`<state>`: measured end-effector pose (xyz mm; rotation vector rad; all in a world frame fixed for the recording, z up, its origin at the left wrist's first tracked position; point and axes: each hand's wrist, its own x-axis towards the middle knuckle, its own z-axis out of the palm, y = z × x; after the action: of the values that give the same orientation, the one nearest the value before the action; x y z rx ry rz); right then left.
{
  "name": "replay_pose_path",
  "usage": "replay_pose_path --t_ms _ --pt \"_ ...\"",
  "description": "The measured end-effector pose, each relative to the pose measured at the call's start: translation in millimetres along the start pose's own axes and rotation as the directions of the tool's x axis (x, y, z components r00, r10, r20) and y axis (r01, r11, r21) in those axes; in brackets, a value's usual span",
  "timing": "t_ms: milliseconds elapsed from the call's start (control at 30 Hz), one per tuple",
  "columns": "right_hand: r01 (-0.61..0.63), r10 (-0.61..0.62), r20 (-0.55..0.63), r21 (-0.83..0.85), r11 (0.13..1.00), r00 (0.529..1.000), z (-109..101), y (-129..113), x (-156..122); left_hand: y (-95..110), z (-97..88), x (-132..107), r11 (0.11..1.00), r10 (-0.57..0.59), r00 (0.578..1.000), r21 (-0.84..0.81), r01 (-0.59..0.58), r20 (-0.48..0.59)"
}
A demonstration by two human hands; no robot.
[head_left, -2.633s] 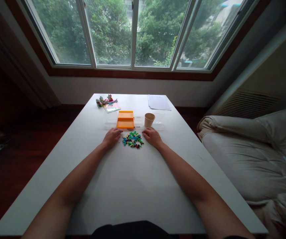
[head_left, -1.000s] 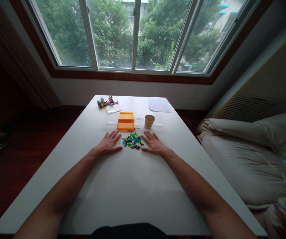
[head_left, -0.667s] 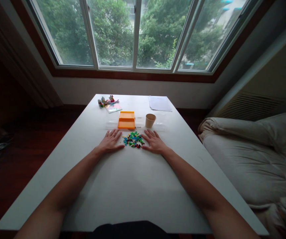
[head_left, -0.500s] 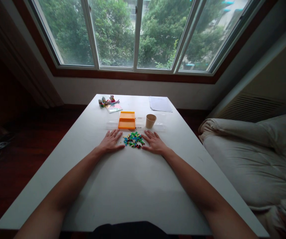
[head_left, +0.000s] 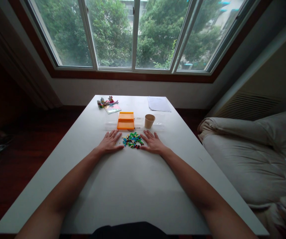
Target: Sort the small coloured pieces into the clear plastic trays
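A small heap of tiny coloured pieces [head_left: 133,140], mostly green, blue, yellow and dark red, lies on the white table [head_left: 133,186]. Flat on the tabletop to its left is my left hand [head_left: 109,142], fingers spread and holding nothing. My right hand [head_left: 152,142] lies flat on the other side, fingers apart, its thumb and fingertips at the heap's right edge. Just beyond the heap are an orange tray [head_left: 126,124] with a raised ridge across it and a brown paper cup [head_left: 149,121], upright. Clear plastic containers [head_left: 159,126] flank them; their exact shape is hard to make out.
Small colourful figures [head_left: 110,99] and a shiny patterned sheet [head_left: 113,108] lie at the table's far left. White papers [head_left: 159,104] are at the far right. A padded beige sofa [head_left: 252,159] stands right of the table, and a window [head_left: 133,36] is beyond it.
The view has shifted very slightly. Both hands stay flat beside the heap, and nothing on the table has visibly moved.
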<state>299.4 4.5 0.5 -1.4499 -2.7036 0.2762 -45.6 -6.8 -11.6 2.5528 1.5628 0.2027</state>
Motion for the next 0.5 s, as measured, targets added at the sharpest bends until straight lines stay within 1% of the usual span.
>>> replay_pose_path --t_ms 300,400,500 --pt "-0.004 0.004 -0.030 -0.008 1.000 1.000 -1 -3 -1 5 -5.1 -1 0.999 0.036 0.999 -0.023 -0.037 -0.041" --pt "-0.003 0.002 -0.030 -0.008 1.000 1.000 -1 -2 -1 2 -8.2 -1 0.996 0.069 0.997 -0.049 -0.070 -0.035" --pt "0.011 -0.011 -0.030 -0.002 1.000 0.999 -2 1 -1 -6 -13.4 0 0.984 0.132 0.991 -0.112 -0.135 -0.033"
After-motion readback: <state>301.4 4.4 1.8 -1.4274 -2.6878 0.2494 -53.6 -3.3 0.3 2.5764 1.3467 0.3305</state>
